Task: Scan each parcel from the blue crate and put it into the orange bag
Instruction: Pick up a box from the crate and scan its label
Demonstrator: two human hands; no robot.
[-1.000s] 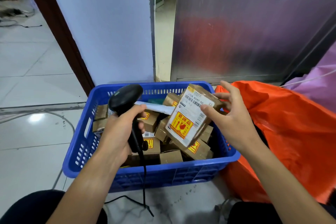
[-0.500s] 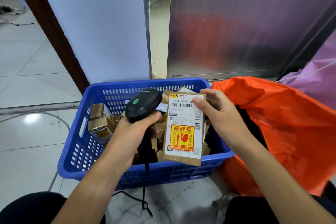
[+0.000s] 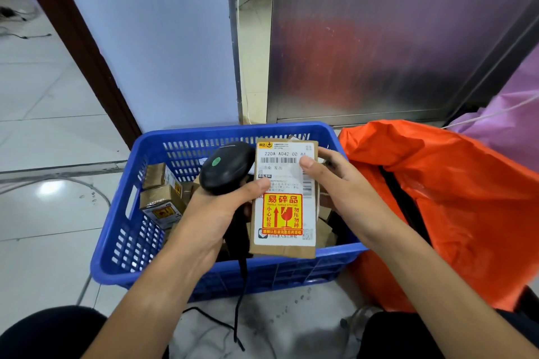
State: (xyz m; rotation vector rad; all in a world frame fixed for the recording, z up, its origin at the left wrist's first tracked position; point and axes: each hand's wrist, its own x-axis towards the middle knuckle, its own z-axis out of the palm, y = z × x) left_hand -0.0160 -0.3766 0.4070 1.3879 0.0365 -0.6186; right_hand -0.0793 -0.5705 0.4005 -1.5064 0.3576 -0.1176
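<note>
The right hand (image 3: 338,192) grips the parcel (image 3: 284,201) upright over the blue crate (image 3: 122,242). Just left, the left hand (image 3: 215,213) grasps the scanner (image 3: 226,166), its thumb touching the label.

The parcel (image 3: 284,201) bears a white label (image 3: 287,172) reading "220A A042 00" and a yellow-red sticker (image 3: 282,213) reading "易碎品".

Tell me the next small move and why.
Probably aim the barcode scanner in the left hand at the barcode atop the parcel: the right hand holds it upright, label showing, with the scanner close beside it.
</note>
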